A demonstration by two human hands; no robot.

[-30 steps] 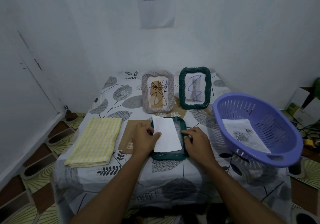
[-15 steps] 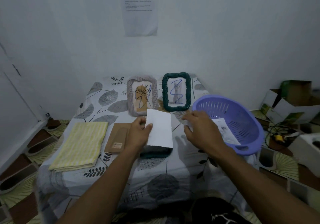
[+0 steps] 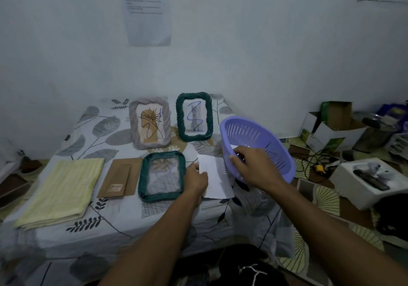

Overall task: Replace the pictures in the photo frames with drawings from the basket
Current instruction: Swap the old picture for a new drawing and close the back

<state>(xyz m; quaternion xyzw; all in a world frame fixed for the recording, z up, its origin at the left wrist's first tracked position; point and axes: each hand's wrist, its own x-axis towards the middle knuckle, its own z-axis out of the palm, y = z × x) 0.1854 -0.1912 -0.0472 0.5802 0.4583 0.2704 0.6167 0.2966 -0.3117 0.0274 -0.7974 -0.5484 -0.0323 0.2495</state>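
A dark green photo frame point(image 3: 143, 175) lies flat on the table with nothing over its glass. Right of it, my left hand point(image 3: 196, 178) pinches a white sheet point(image 3: 217, 175) by its left edge, just above the tablecloth. My right hand point(image 3: 256, 166) reaches over the near rim of the purple basket point(image 3: 265, 144), and its curled fingers pinch a white drawing point(image 3: 234, 147) that is mostly hidden inside. At the back, a grey frame point(image 3: 133, 128) and a green frame point(image 3: 180, 117) stand upright, each holding a picture with a blue scribble.
A brown backing board point(image 3: 120, 175) and a folded yellow cloth point(image 3: 64, 186) lie left of the flat frame. The basket overhangs the table's right edge. Cardboard boxes point(image 3: 331, 128), cables and a white box point(image 3: 364, 179) crowd the floor on the right.
My left hand lifted the white sheet off the flat green frame and carried it right. My right hand left the frame and went into the basket. The camera turned right.
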